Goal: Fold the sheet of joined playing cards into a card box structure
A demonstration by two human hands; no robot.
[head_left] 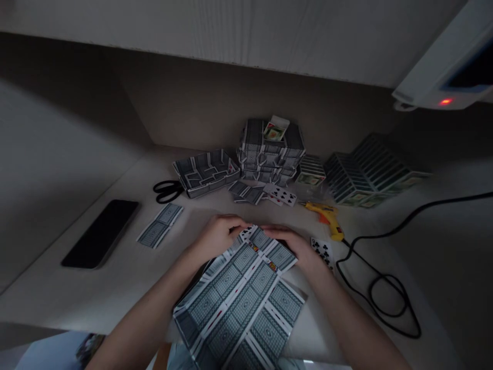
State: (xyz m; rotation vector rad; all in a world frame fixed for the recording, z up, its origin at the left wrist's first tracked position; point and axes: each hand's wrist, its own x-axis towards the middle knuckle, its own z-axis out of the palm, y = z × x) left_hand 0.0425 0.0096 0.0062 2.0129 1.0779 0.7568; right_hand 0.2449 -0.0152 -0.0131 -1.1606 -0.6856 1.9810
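Observation:
A large folded structure of joined playing cards (233,300), mostly backs up, reaches from the table's front edge towards the middle. My left hand (217,235) is closed on its far left end, with finger and thumb near a card that shows black pips. At the far right end my right hand (287,239) grips the same structure, its fingers along the edge and partly hidden behind it. Beside my right wrist lies a nine of clubs (322,251), face up. Further back sits a yellow glue gun (325,216).
Left are a black phone (102,234), joined cards (159,226) and black-handled scissors (167,191). Behind stand an open card tray (206,172), a stacked card box (271,151) and rows of card packs (370,172). A black cable (385,236) loops right. A shelf (231,36) overhangs.

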